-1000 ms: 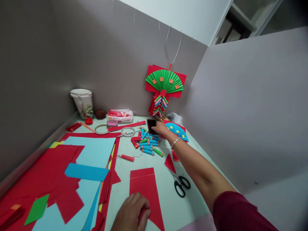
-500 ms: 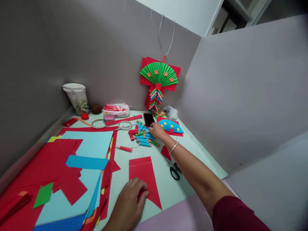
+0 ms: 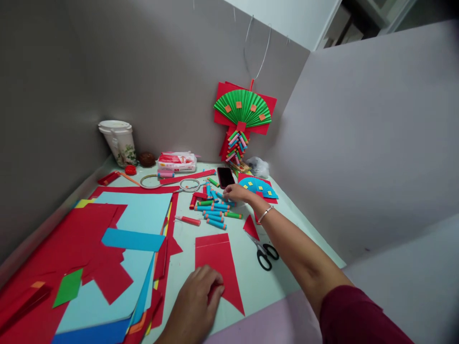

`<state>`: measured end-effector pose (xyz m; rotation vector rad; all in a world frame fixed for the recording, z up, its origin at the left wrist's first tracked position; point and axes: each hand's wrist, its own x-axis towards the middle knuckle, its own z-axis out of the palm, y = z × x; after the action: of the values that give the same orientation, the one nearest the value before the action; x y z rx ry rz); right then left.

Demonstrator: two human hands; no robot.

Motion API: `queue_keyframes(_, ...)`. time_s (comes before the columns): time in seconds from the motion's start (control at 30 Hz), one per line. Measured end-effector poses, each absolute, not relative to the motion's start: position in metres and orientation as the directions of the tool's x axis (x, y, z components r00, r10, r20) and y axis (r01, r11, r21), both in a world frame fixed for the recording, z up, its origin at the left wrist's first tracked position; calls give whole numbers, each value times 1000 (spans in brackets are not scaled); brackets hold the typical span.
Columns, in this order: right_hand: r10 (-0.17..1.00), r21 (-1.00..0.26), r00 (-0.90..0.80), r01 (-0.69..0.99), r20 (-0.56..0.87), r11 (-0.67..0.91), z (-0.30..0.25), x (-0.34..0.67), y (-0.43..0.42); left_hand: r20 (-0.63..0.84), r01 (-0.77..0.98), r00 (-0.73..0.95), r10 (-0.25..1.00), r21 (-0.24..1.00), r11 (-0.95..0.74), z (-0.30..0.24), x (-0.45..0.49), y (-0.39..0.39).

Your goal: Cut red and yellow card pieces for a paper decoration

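My right hand [image 3: 236, 193] reaches to the far part of the table. Its fingers are pinched together at the edge of a pile of small blue and green paper rolls [image 3: 215, 213] with orange ends, at a blue roll partly hidden by the fingertips. Near the front edge, my left hand [image 3: 199, 303] rests with curled fingers on a red paper piece [image 3: 218, 260] that has a slanted lower edge and a fold line near its top. Whatever its fingers may hold is hidden. Open scissors [image 3: 266, 253] lie right of this paper, beside a small red scrap [image 3: 251, 227].
Stacked coloured paper [image 3: 138, 210] covers the left side. A glue tube [image 3: 189, 220], a phone [image 3: 225, 177], a blue paper fan [image 3: 258, 185], a tissue pack [image 3: 177, 161] and a white cup [image 3: 120, 143] stand or lie around. A green fan decoration [image 3: 243, 109] hangs at the back wall.
Several rolls have shifted and spread toward the front. My right hand stays at the pile, its arm slightly moved so more of the scissors shows. My left hand remains on the red paper.
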<state>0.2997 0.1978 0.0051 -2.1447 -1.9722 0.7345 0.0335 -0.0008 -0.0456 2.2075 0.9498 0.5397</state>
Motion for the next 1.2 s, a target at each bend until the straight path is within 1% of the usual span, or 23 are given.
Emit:
queue_keyframes(0.13, 972, -426, 31, 895, -233, -131, 1, 294, 203, 117, 477, 652, 749, 705, -525, -45, 35, 0)
queue_keyframes(0.3, 975, -393, 74, 907, -211, -153, -8, 282, 211, 116, 471, 655, 746, 709, -524, -45, 34, -2)
queue_keyframes(0.5, 985, -306, 157, 936, -76, -173, -10, 282, 212, 119, 468, 653, 748, 714, -521, -45, 34, -2)
queue_keyframes(0.67, 984, -284, 177, 943, -7, -172, -12, 285, 208, 116, 475, 650, 751, 710, -520, -46, 34, -3)
queue_keyframes(0.97, 987, -340, 158, 926, -37, -161, -5, 286, 205, 117, 476, 650, 751, 708, -523, -41, 34, -3)
queue_keyframes(1.2, 989, -365, 129, 919, -69, -145, -9, 285, 207, 99, 479, 647, 756, 718, -505, -39, 33, -4)
